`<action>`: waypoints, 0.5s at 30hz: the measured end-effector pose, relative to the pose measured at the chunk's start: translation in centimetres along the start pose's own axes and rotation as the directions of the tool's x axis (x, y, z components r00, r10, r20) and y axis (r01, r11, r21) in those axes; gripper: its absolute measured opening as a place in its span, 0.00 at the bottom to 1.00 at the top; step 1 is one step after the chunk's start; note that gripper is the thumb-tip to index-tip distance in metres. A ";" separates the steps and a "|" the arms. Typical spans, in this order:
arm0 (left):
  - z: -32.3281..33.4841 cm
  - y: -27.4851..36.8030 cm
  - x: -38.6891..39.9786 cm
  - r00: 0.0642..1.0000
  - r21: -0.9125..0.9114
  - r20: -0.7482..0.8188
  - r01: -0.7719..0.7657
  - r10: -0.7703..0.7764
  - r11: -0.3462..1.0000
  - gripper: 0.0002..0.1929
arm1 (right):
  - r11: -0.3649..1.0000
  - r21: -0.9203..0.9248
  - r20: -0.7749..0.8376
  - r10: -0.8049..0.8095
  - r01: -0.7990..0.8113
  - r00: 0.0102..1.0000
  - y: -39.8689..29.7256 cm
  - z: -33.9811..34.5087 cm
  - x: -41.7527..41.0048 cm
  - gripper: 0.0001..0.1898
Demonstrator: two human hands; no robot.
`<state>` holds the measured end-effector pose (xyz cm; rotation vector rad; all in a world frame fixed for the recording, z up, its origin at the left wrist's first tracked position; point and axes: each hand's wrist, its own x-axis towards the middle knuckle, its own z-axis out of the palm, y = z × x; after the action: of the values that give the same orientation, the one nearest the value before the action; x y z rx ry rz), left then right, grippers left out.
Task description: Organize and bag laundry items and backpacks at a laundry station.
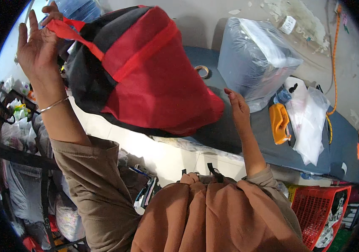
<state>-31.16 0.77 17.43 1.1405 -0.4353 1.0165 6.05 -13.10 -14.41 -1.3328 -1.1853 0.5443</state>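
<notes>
A large red and black fabric bag (pixel 154 75) lies across the dark table, its side bulging towards the middle. At the upper left, my left hand (pixel 41 41) is raised, with the bag's red strap (pixel 72 34) caught at its fingers; a metal bangle (pixel 54 105) circles that wrist. My right hand (pixel 238 105) hovers to the right of the bag, near a square bundle wrapped in clear plastic (pixel 255 60), and holds nothing. Between bag and bundle lies a roll of tape (pixel 202 72).
An orange tape dispenser (pixel 279 123) and white plastic bags (pixel 308 126) lie on the table (pixel 223 135) at right. An orange cord (pixel 334 63) hangs by the wall. Left stands a rack (pixel 19 160) of bagged goods; a red plastic crate (pixel 316 211) is at lower right.
</notes>
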 end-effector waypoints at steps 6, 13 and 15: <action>1.7 -0.3 1.1 0.998 -0.033 -0.042 -0.041 0.039 0.999 0.22 | 0.936 0.169 0.194 0.277 -0.310 0.941 1.6 3.3 -3.7 0.31; 7.5 0.1 0.6 0.990 0.091 -0.058 0.133 -0.129 0.987 0.32 | 0.999 0.020 0.173 -0.032 0.029 0.984 -2.1 9.0 -4.5 0.52; 10.1 -0.3 0.8 0.951 -0.005 -0.125 0.284 -0.283 0.959 0.34 | 0.967 0.247 0.297 -0.136 0.062 0.945 -1.5 10.1 -4.4 0.39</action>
<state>-28.59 -7.96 21.90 1.1070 -0.1581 0.8331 -4.91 -12.72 -16.30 -1.0013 -1.3895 0.8171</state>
